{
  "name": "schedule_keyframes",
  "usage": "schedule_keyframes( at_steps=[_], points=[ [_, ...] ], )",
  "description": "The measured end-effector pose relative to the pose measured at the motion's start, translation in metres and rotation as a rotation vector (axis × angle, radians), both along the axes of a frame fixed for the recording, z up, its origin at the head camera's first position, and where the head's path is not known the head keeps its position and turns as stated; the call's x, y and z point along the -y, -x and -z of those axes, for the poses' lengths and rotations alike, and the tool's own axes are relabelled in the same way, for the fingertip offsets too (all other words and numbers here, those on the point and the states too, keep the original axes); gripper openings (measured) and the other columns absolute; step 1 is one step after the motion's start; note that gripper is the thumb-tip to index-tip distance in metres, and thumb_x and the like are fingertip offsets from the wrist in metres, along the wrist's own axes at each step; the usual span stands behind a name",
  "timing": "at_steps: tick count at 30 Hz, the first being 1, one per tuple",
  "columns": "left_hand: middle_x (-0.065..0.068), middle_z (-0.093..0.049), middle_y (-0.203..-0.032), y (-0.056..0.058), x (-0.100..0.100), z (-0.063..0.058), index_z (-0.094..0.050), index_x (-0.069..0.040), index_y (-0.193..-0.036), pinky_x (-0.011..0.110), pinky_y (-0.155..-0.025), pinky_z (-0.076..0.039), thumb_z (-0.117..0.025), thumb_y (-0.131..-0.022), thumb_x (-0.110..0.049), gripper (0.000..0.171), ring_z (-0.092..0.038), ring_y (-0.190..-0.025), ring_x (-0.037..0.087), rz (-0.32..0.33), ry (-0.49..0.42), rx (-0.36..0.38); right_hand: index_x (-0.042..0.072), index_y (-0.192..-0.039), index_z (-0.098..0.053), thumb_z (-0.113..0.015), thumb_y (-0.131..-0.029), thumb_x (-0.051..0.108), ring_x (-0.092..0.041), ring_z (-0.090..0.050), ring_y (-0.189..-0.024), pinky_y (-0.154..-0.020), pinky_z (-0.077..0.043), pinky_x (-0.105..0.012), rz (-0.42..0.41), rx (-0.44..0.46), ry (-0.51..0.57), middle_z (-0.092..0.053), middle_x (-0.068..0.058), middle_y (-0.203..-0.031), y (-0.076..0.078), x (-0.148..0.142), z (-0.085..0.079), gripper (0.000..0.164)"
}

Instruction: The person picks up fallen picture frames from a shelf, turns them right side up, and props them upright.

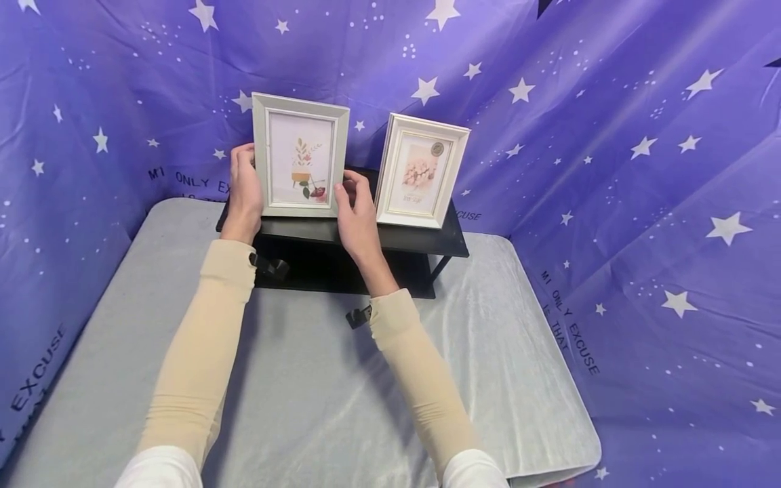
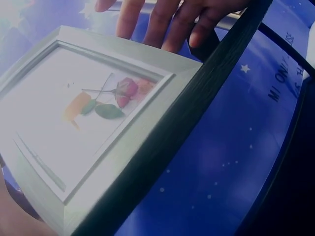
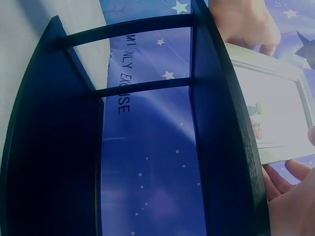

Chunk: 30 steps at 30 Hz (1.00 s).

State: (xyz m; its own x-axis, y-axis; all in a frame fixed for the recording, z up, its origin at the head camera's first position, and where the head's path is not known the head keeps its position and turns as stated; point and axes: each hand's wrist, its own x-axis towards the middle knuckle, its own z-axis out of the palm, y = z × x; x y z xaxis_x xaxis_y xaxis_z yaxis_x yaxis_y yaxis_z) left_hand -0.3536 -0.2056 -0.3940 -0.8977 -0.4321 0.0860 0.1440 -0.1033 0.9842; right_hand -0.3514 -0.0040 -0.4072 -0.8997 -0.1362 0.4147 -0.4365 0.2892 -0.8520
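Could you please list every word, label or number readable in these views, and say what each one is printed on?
"MI ONLY EXCUSE": printed in dark letters, repeated on the purple star-patterned cloth backdrop, partly cut off in places.
Round sticker and small caption on the white picture frame with the pale flower print: too small to read.
Grey-green picture frame with the plant print: no text visible.
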Motion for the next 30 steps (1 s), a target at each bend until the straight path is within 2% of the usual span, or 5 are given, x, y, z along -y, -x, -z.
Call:
schedule_keyframes(
  at_steps=[5,10,17,22,30],
  points=[
    [-0.008,-0.053,-0.134,-0.002,0.002,0.0,-0.052,-0.022,-0.143,0.025,-0.108,-0.037,-0.026,-0.113,-0.037,0.043,-0.048,-0.124,0.008,0.005,0.034,0.052,0.016,-0.148,-0.053,-0.052,-0.114,0.031,-0.015,-0.064,-0.117,-0.097,-0.05,-0.029,0.001,0.009,-0.014,-0.066,-0.006,-0.133,-0.001,0.0,0.001,0.037],
    [0.001,-0.048,-0.153,-0.007,0.004,0.0,-0.047,-0.021,-0.151,0.028,-0.12,-0.031,-0.023,-0.114,-0.043,0.049,-0.042,-0.139,0.011,0.014,0.123,0.099,0.016,-0.149,-0.052,-0.053,-0.113,0.031,-0.015,-0.063,-0.116,-0.095,-0.048,-0.028,0.016,0.006,-0.042,-0.064,-0.005,-0.133,-0.001,-0.001,0.002,0.039],
    [0.006,-0.04,-0.17,-0.025,0.009,-0.004,-0.038,-0.023,-0.164,0.039,-0.128,-0.03,-0.021,-0.115,-0.048,0.058,-0.041,-0.153,0.018,0.013,0.255,0.067,0.017,-0.161,-0.044,-0.052,-0.113,0.037,-0.017,-0.06,-0.13,-0.108,-0.052,-0.038,0.004,0.006,-0.109,-0.056,-0.005,-0.15,-0.006,-0.003,0.004,0.054],
    [0.009,-0.031,-0.176,-0.051,0.007,0.009,-0.028,-0.022,-0.171,0.05,-0.134,-0.022,-0.02,-0.115,-0.05,0.064,-0.03,-0.163,0.027,-0.013,0.442,0.031,0.03,-0.171,-0.03,-0.051,-0.112,0.046,-0.017,-0.046,-0.153,-0.126,-0.04,-0.046,-0.02,0.001,-0.253,-0.042,0.0,-0.171,-0.017,-0.014,0.013,0.065],
    [0.022,-0.03,-0.175,-0.082,-0.012,0.044,-0.033,-0.014,-0.17,0.063,-0.133,-0.009,-0.024,-0.116,-0.048,0.064,-0.022,-0.166,0.04,-0.024,0.854,0.013,0.03,-0.171,-0.03,-0.048,-0.11,0.052,-0.022,-0.03,-0.164,-0.131,-0.022,-0.057,-0.001,-0.126,-0.531,-0.034,0.0,-0.177,-0.042,-0.036,0.035,0.068]
  ],
)
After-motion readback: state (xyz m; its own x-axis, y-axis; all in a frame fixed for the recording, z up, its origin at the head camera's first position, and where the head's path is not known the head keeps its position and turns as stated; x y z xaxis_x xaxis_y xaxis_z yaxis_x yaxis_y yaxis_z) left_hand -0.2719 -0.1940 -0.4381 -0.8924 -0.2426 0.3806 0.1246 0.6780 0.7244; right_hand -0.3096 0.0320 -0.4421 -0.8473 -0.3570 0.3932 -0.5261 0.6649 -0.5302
